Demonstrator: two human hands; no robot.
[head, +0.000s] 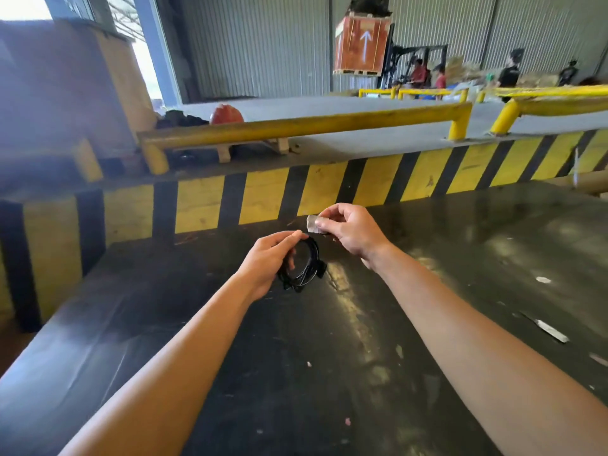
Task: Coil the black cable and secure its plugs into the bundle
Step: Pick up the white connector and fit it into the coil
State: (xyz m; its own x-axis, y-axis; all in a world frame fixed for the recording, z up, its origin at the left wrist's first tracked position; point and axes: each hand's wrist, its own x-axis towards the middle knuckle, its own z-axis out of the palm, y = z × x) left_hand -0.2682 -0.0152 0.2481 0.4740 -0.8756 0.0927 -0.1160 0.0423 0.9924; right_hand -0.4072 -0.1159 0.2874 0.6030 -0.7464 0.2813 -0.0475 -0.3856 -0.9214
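The black cable (307, 266) is wound into a small round coil, held just above the dark table (329, 373). My left hand (268, 260) grips the coil at its left side, thumb and fingers pinched over the top. A black plug end sticks out at the coil's lower right. My right hand (353, 233) is up and to the right of the coil, fingers closed on a small pale grey piece (313, 223) that looks like tape or a tag. The two hands are close but apart.
A yellow-and-black striped barrier (329, 189) runs along the table's far edge, with yellow guard rails (296, 125) behind it. A metal strip (547, 329) and small scraps lie on the table's right side. People and a forklift with an orange crate (360, 44) are far back.
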